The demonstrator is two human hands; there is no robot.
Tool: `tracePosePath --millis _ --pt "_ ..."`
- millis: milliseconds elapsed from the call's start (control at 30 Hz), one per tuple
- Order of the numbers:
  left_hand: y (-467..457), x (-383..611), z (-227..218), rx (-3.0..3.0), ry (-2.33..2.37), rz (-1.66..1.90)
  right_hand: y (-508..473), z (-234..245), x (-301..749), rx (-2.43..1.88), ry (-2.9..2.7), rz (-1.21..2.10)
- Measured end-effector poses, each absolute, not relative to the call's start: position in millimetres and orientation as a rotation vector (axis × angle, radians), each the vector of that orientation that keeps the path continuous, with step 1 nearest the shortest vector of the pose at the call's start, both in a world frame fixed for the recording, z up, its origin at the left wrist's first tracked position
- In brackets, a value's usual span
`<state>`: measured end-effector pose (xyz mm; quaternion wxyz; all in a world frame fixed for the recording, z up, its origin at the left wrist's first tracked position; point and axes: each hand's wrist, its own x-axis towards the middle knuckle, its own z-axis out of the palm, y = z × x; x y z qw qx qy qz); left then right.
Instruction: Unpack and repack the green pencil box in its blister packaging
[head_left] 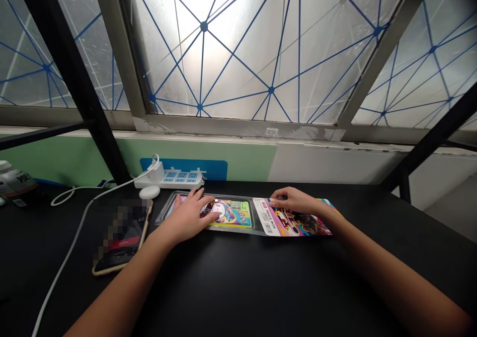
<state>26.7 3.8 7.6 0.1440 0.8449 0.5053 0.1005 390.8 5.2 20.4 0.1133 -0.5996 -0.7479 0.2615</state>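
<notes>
A colourful pencil box (233, 213) lies flat in a clear plastic package (164, 212) near the back of the black desk (242, 282). My left hand (190, 215) rests flat on it with fingers spread. Right beside the package lies a colourful printed card (298, 223) labelled "pencil box". My right hand (294, 200) is on the card's far edge, fingers curled and pinching it.
A phone (121, 237) lies at the left, with a white cable (70, 250) running past it to a white power strip (169, 178) at the wall. A small white oval case (149, 192) sits near the strip. A bottle (15, 183) stands far left.
</notes>
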Motion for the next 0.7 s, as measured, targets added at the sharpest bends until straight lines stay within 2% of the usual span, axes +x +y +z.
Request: tracePosePath --millis 367,567,700 --pt "-4 38 2 2.395 1.390 0.437 -12 14 352 -1.803 -2.093 0.566" --pt "-26 56 16 2.071 1.145 0.684 -12 11 319 -1.759 -2.159 0.490" --pt "-15 43 16 2.059 1.181 0.922 -15 15 325 -1.763 -2.212 0.558"
